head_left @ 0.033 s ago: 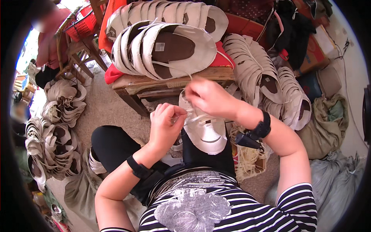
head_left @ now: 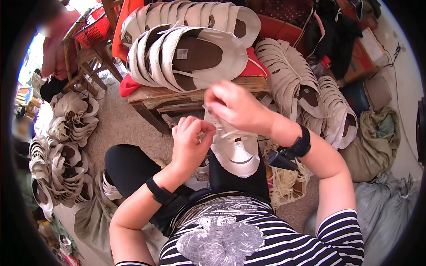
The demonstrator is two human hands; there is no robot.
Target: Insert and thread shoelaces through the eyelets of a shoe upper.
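An off-white shoe upper with pale laces rests on my right thigh, its toe toward me. My left hand is beside its left edge, thumb and fingertips pinched together on a thin pale shoelace. My right hand is above the upper's far end with its fingers curled closed and slightly blurred. What those fingers hold is hidden. Just beyond, a row of nested beige shoe uppers lies on a wooden bench, with a loose lace trailing from the nearest one.
More stacked uppers lie right of the bench and in piles on the left floor. A box of pale laces sits by my right leg. Sacks stand at the right. A person is at the far left near a red basket.
My right hand has shifted slightly up and to the left above the upper. My left hand and the upper stay nearly where they were.
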